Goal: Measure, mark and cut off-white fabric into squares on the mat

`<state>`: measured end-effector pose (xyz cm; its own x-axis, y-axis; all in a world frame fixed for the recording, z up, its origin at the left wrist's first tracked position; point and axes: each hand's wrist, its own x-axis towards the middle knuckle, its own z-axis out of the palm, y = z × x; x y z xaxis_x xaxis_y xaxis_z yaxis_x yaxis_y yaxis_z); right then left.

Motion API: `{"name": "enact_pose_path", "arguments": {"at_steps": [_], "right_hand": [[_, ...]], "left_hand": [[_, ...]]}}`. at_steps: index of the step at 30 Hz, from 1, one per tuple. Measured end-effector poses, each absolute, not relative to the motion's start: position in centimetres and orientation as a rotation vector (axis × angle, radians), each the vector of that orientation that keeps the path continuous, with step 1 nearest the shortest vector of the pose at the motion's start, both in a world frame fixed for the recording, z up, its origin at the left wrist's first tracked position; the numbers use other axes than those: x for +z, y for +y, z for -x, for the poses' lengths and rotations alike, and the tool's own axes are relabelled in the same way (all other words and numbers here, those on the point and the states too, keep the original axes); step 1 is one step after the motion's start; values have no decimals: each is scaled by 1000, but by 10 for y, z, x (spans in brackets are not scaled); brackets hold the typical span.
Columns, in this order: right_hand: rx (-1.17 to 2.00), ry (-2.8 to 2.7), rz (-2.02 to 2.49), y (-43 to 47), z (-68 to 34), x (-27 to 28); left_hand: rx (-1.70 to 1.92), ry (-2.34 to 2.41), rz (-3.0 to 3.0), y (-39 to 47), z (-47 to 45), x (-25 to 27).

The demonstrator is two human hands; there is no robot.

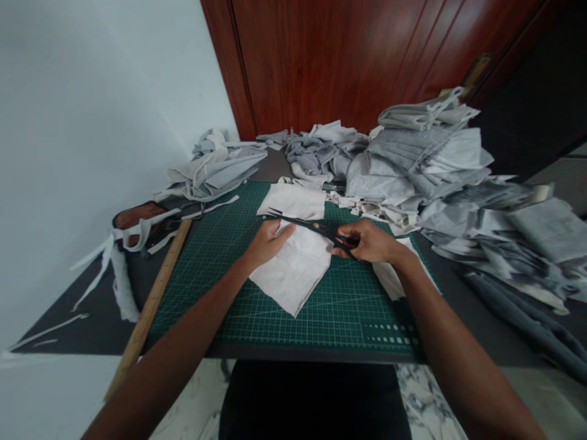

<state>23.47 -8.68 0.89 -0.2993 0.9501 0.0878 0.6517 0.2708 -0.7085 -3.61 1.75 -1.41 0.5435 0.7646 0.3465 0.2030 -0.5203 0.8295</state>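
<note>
Head view: off-white cloth [296, 272], matte, lightly creased, roughly 4-sided, 1 corner pointing toward the person. Located over the middle of the green gridded cutting mat [339, 305] on the dark worktop [98, 327]. Black scissors [316, 226] lie across its far edge, 2 blades slightly parted, tips pointing left, brass-coloured pivot.

Hands: left hand [270, 242] nearly closed, pinching the cloth at its far left edge, thumb on top, other fingers partly hidden. Right hand [367, 240] closed around the scissors' handles.

Nearby: 1 white cloth piece [293, 200] just beyond the blades, 1 more pale piece [387, 279] partly under the right forearm. Wooden ruler [158, 299] along the mat's left side. Grey and white fabric pile [417, 153] far right.
</note>
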Motion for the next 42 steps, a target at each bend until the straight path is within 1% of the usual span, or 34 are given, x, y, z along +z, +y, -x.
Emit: {"name": "enact_pose_path", "arguments": {"at_steps": [3, 15, 22, 30, 36, 42], "right_hand": [[806, -2026, 1433, -86, -236, 7], [605, -1934, 1488, -86, -247, 14], [577, -1963, 1436, -86, -253, 15], [383, -2080, 1384, -84, -255, 9], [146, -2149, 1358, -81, -257, 11], [110, -2162, 1385, -81, -257, 14]], "left_hand": [[925, 803, -2022, 18, 37, -16], [916, 782, -2029, 24, 40, -9], [966, 707, -2095, 37, 50, -5], [1034, 669, -2198, 49, 56, -11], [1043, 651, -2214, 46, 56, -9], [1043, 651, -2172, 44, 53, -11]]}}
